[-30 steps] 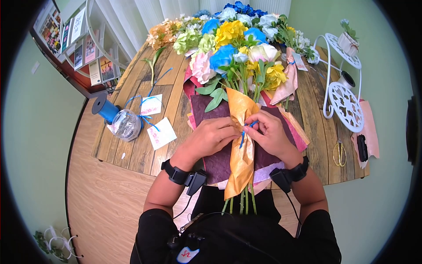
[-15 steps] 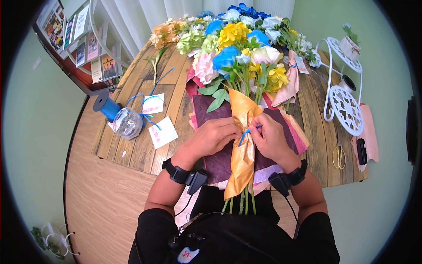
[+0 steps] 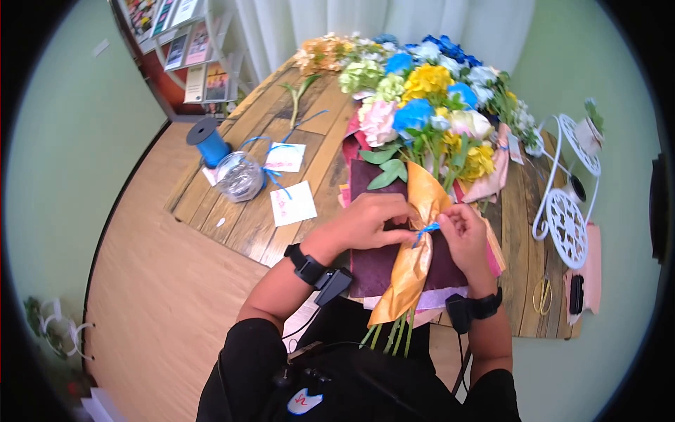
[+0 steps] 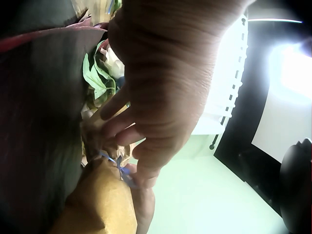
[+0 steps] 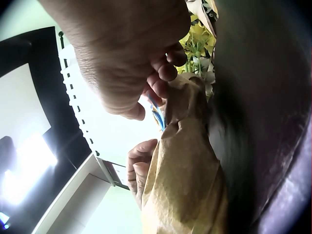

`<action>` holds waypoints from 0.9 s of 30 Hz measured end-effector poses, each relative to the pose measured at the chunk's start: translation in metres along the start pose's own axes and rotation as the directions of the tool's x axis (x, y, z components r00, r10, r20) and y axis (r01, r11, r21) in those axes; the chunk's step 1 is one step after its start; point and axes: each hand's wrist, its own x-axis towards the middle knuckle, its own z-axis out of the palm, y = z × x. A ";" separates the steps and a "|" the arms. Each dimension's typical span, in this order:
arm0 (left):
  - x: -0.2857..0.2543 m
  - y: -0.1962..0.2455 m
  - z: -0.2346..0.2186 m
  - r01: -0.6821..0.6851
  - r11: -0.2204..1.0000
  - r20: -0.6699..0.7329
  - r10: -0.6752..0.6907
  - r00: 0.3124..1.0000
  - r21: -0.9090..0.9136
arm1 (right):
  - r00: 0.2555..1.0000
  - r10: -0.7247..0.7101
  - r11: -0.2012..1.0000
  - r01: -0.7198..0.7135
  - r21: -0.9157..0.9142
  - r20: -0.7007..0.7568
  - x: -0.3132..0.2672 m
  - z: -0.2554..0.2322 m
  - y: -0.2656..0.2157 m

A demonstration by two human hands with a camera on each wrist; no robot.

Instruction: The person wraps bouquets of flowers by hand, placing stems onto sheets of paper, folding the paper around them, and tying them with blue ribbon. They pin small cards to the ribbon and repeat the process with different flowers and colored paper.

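Observation:
Gold wrapping paper (image 3: 409, 271) surrounds the flower stems (image 3: 394, 335), cinched by a blue ribbon (image 3: 426, 230). My left hand (image 3: 373, 221) lies along the paper's left side, its fingers curled against it and the thumb beside the ribbon. My right hand (image 3: 465, 238) pinches a ribbon end at the right of the knot. In the left wrist view the ribbon (image 4: 127, 179) is close to the left thumb; its exact contact is unclear. The right wrist view shows the ribbon (image 5: 158, 117) running from the right fingers to the paper (image 5: 183, 175).
Flowers (image 3: 422, 84) spread across the back of the wooden table (image 3: 232, 228). Dark wrapping sheets (image 3: 369, 264) lie beneath the bouquet. Left are a blue spool (image 3: 212, 146), a clear jar (image 3: 239, 176) and cards (image 3: 294, 204); right, a white stand (image 3: 566, 228) and scissors (image 3: 542, 296).
The head view has swung, shifting the table scene rightward. The bouquet now leans more to the right at its top. The left thumb and index finger are farther apart; the right hand still pinches the ribbon.

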 end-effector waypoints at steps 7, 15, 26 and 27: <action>-0.009 -0.014 -0.035 0.324 0.861 -0.337 -0.194 0.921 0.391 | 0.999 -0.003 0.998 0.005 0.057 -0.041 0.004 -0.005 0.013; -0.050 -0.039 -0.105 0.610 0.345 -0.230 -0.707 0.669 0.713 | 0.998 -0.005 0.998 0.010 0.069 -0.067 0.005 -0.006 0.012; -0.049 -0.065 -0.126 0.643 0.344 -0.011 -0.877 0.481 0.685 | 0.997 -0.009 0.998 0.014 0.066 -0.082 0.006 -0.007 0.016; -0.049 -0.062 -0.126 0.658 0.365 -0.020 -0.866 0.500 0.658 | 0.997 -0.017 0.998 0.022 0.064 -0.080 0.006 -0.007 0.016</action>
